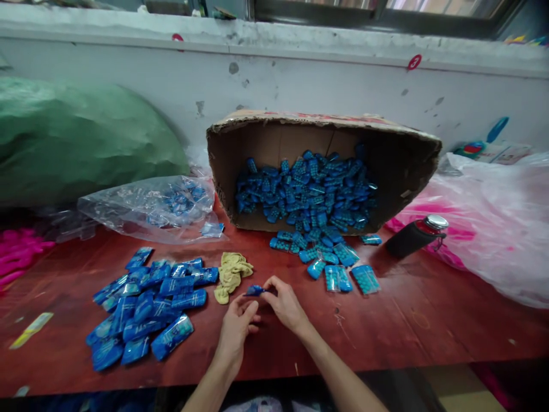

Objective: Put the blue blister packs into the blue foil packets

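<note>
Where the hands meet: one blue packet [254,290] is held just above the near part of the table [386,332].
Right hand [283,303]: thumb and forefinger appear pinched on the packet's right end.
Left hand [237,323]: fingers curved, tips at the packet's left end; whether they grip or only touch cannot be told.
Packet hazard: with so small a hold, it could slip if the right pinch loosens before the left takes hold.
Left pile [141,309]: blue packets overlap on the table, left of the hands. A bump from the left forearm could slide the outer ones.
Cloth [231,274]: yellow and crumpled, just beyond the left hand. A sleeve or finger could drag it, or a dropped packet could catch in its folds.
Loose packs [366,279]: scattered on the table before the box; careless reaching could mix them with finished or other stock.
Flask [409,239]: near the box's right side; a wide right-hand sweep could knock it.
Clear bag [120,206]: left of the box, blue pieces inside; pulling it could spill them.
Box [412,166]: laid on its side, mouth facing the person, heaped with blue packs. Jolting could send more over its lower edge.
</note>
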`<state>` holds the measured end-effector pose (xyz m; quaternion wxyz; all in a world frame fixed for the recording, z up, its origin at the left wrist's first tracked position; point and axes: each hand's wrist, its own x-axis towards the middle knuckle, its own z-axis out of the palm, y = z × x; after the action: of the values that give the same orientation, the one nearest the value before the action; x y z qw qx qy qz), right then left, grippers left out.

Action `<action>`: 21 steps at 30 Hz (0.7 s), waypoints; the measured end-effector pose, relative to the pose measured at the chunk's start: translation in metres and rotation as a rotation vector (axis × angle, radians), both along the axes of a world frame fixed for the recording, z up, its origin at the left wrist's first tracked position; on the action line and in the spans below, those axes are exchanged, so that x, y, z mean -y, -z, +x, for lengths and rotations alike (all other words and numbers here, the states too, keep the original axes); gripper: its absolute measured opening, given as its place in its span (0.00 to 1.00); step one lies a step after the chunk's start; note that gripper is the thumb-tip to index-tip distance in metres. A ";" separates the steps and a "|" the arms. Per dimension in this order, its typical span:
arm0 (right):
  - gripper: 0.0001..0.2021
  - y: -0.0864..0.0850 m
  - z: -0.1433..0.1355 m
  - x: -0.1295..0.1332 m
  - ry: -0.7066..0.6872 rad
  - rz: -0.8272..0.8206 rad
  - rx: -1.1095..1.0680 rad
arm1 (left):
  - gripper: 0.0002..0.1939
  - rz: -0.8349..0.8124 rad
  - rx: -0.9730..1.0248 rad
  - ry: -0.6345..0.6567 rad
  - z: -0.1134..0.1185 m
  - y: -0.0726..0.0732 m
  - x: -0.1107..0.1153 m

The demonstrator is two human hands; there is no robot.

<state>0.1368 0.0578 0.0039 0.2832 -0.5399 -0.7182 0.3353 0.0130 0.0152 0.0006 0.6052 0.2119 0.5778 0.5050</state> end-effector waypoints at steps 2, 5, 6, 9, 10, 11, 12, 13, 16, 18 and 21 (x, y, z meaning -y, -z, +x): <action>0.03 0.001 -0.002 0.009 0.014 -0.087 -0.250 | 0.17 0.027 0.054 0.032 0.002 0.000 -0.004; 0.11 0.007 -0.007 0.013 0.100 -0.276 -0.620 | 0.14 0.007 0.072 0.001 0.002 0.005 -0.007; 0.11 0.009 -0.008 0.012 0.123 -0.317 -0.654 | 0.14 -0.007 0.071 -0.018 0.002 0.007 -0.007; 0.06 0.013 -0.010 0.009 0.179 -0.348 -0.617 | 0.13 -0.036 0.076 -0.059 0.004 0.013 -0.009; 0.07 0.014 -0.011 0.009 0.198 -0.331 -0.594 | 0.12 -0.041 0.080 -0.068 0.005 0.015 -0.009; 0.07 0.014 -0.011 0.009 0.219 -0.309 -0.570 | 0.12 -0.049 0.087 -0.075 0.006 0.016 -0.010; 0.07 0.013 -0.012 0.009 0.239 -0.282 -0.544 | 0.11 -0.059 0.096 -0.081 0.006 0.016 -0.010; 0.07 0.013 -0.012 0.010 0.255 -0.251 -0.517 | 0.10 -0.068 0.105 -0.088 0.006 0.016 -0.010; 0.08 0.011 -0.015 0.011 0.274 -0.185 -0.453 | 0.08 -0.074 0.119 -0.122 0.006 0.014 -0.012; 0.09 0.010 -0.017 0.011 0.266 -0.172 -0.434 | 0.07 -0.062 0.122 -0.137 0.007 0.012 -0.013; 0.11 0.010 -0.020 0.011 0.267 -0.167 -0.426 | 0.08 -0.063 0.147 -0.153 0.009 0.007 -0.014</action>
<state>0.1168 0.0465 -0.0065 0.4244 -0.5686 -0.5347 0.4591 0.0224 0.0292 -0.0067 0.6119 0.1103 0.5618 0.5457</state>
